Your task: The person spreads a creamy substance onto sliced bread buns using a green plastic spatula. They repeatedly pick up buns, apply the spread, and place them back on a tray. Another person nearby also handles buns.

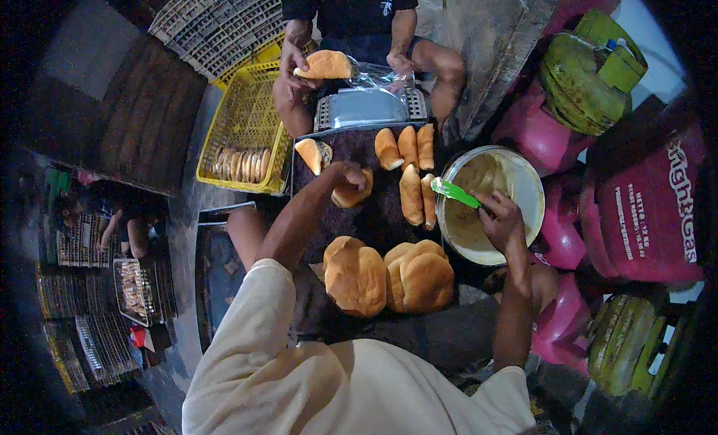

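Observation:
My left hand [349, 176] rests on a round bread bun [354, 195] lying on the dark work board [359, 227]; whether its fingers grip the bun is hard to tell. In my right hand [500, 219] is a green plastic spatula [457, 192] with pale cream on its tip, held over the near side of a white bucket [535, 191] with yellowish cream [468, 219] inside. Between bun and bucket lie several long folded breads [411, 196]. Closer to me are two groups of overlapping round buns [356, 278]. A cut bread [309, 154] with dark filling sits at the board's far left corner.
Across the board a seated person holds a bread [326, 64] and a clear plastic bag [384, 76], above a crate with stacked clear bags [367, 107]. A yellow crate [205, 160] holds packed breads. Pink and green gas cylinders [586, 76] line the right. More people and crates are far left.

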Demonstrator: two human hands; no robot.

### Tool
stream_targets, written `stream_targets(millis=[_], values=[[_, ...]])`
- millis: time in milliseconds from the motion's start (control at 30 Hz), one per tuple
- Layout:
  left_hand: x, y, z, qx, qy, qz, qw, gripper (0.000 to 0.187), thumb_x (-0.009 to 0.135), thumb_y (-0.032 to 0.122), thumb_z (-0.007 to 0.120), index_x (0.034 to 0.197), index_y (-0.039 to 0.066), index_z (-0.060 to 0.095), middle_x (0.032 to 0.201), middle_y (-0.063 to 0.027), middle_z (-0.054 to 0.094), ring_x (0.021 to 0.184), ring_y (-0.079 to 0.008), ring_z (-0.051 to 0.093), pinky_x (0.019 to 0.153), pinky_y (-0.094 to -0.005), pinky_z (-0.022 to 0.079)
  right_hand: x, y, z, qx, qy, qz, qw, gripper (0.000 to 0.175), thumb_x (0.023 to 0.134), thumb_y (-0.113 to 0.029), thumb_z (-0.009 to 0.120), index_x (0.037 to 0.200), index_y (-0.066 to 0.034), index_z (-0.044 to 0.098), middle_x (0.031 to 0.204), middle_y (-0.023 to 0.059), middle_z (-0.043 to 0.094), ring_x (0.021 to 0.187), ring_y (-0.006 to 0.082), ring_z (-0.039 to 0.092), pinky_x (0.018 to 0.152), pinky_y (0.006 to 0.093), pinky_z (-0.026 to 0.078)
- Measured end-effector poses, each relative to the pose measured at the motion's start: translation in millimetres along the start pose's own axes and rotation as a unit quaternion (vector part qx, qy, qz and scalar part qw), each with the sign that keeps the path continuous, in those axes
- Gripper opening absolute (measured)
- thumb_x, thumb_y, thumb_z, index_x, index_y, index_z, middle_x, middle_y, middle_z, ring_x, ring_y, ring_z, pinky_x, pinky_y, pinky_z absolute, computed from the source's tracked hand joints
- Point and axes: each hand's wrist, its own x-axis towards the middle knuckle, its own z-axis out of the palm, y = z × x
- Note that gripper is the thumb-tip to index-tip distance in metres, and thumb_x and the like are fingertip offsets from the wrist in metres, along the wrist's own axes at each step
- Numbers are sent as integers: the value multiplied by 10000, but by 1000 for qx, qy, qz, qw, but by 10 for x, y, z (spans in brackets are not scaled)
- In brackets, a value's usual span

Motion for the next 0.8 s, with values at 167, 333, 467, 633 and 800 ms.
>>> stream_targets(millis=[167,333,467,633,800], values=[[-7,431,-75,138,185,85,969,567,1024,442,542,1478,111,460,1362,-259,610,1213,-467,615,1033,-587,481,2,180,181,-58,38,-16,997,361,886,-113,694,1243,-153,726,1147,205,686,1072,394,657,967,463,513],[-481,1257,1385,227,311,149,911,640,904,405,679,1331,-27,482,1268,-287,588,1103,-462,641,912,-502,534,9,295,206,-44,34,3,998,345,876,-66,690,1220,-44,705,1069,212,695,1031,400,668,911,445,522],[-871,1798,2800,422,416,280,756,539,926,233,545,1417,11,523,1431,-270,523,1340,-450,508,1087,-598,404,42,250,118,-3,31,-7,999,305,908,-119,685,1187,2,709,1038,224,698,1021,398,676,890,429,527],[-965,1747,3317,483,393,213,753,608,949,285,475,1495,17,463,1519,-306,431,1478,-488,322,1174,-719,197,44,281,4,-7,30,46,998,295,911,-158,657,1173,-40,723,1077,221,715,1011,410,682,901,462,532],[-1193,1559,3080,433,337,300,780,731,885,316,595,1532,38,403,1506,-263,453,1436,-442,400,1135,-712,279,154,1011,37,-136,-147,113,973,257,882,-164,680,1109,-63,744,1009,239,730,974,420,703,875,501,547]])
